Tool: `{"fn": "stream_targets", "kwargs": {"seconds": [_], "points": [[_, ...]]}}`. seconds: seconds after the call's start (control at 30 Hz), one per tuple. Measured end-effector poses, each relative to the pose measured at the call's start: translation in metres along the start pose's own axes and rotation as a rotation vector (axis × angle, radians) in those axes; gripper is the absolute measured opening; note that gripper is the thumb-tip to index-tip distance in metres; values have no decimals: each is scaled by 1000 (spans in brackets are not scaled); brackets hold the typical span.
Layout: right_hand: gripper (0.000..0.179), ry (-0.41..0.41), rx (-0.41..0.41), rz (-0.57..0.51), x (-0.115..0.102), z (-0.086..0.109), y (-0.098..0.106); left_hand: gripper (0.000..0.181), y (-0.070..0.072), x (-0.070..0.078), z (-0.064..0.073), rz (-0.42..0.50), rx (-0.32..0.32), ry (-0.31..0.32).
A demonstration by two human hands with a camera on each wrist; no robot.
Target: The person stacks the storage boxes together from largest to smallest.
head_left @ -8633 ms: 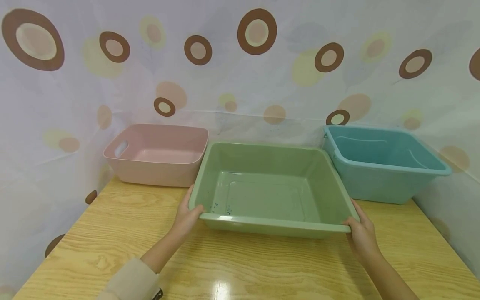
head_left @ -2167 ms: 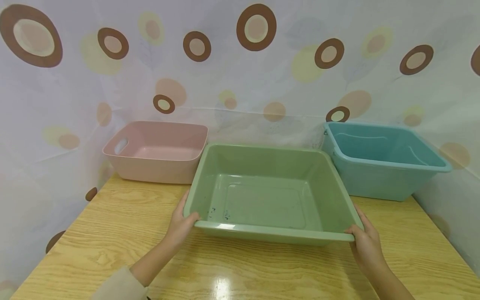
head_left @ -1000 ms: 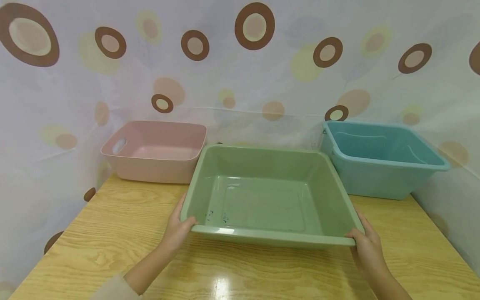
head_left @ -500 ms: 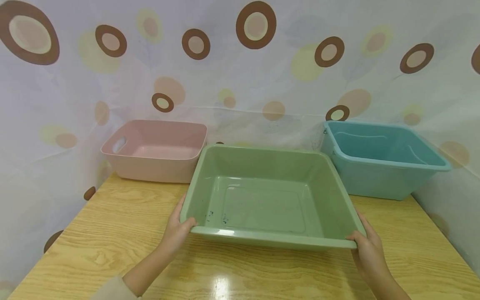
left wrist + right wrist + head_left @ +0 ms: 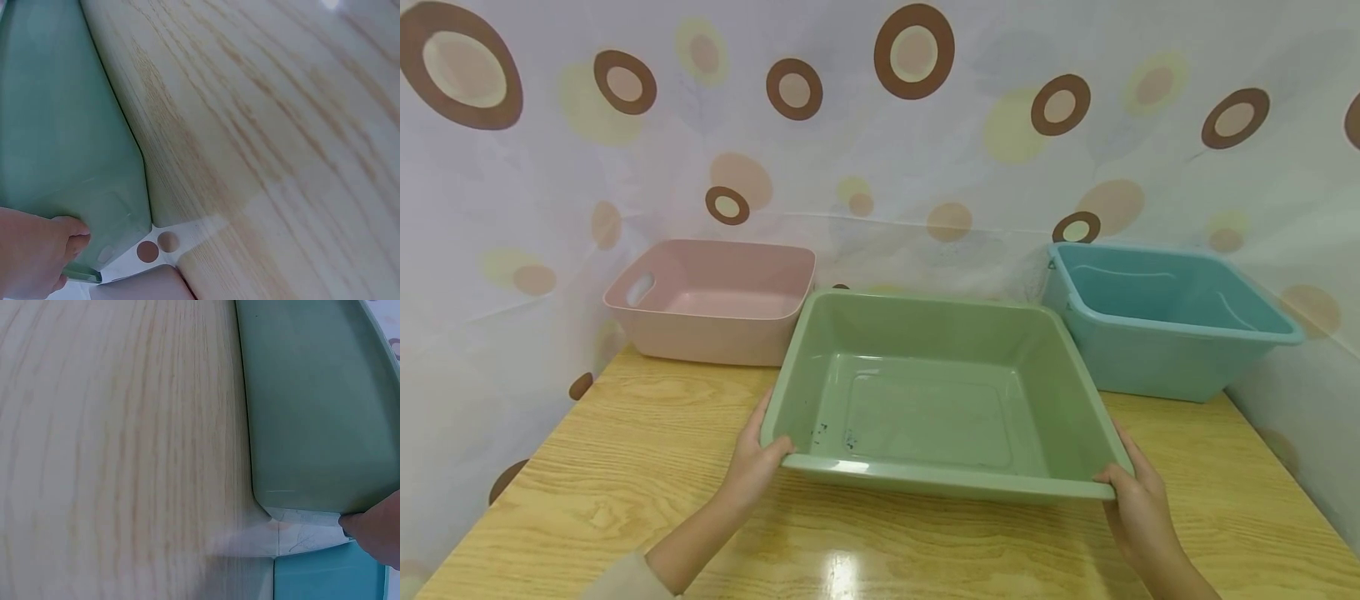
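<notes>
A wide green plastic basin (image 5: 932,408) stands in the middle of the wooden table, with a few dark specks inside at its near left. My left hand (image 5: 756,458) grips its near left corner, thumb over the rim and fingers along the outer side. At the near right corner my right hand (image 5: 1138,504) holds the rim the same way. The left wrist view has the left hand (image 5: 37,250) at the basin's corner, fingers curled under the rim. Much of the right hand (image 5: 378,531) lies outside the right wrist view; its fingertips are at the rim.
A pink basin (image 5: 715,337) with a handle hole sits at the back left, right beside the green one. Back right stands a deeper blue bin (image 5: 1150,358). Behind them hangs a pale curtain (image 5: 880,167) with brown circles. Bare wooden tabletop (image 5: 880,542) lies in front.
Since the oldest frame, both hands have drawn the green basin a little nearer, its near edge lower in view. Over the last half second almost nothing moves.
</notes>
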State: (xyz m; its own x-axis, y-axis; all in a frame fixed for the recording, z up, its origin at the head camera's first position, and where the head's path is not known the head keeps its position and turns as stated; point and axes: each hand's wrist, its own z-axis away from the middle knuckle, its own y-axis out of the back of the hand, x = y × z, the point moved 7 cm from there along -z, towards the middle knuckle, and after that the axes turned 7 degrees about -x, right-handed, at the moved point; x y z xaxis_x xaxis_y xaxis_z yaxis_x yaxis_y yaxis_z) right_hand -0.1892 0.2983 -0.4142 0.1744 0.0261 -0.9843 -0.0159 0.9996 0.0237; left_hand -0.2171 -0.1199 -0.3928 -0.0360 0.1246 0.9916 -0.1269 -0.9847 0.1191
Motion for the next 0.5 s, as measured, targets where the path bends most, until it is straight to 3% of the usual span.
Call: {"fn": "stream_targets", "kwargs": {"seconds": [0.5], "points": [[78,-3,-11,-29,1,1,1,83,0,0,2,-21,-14,11]]}}
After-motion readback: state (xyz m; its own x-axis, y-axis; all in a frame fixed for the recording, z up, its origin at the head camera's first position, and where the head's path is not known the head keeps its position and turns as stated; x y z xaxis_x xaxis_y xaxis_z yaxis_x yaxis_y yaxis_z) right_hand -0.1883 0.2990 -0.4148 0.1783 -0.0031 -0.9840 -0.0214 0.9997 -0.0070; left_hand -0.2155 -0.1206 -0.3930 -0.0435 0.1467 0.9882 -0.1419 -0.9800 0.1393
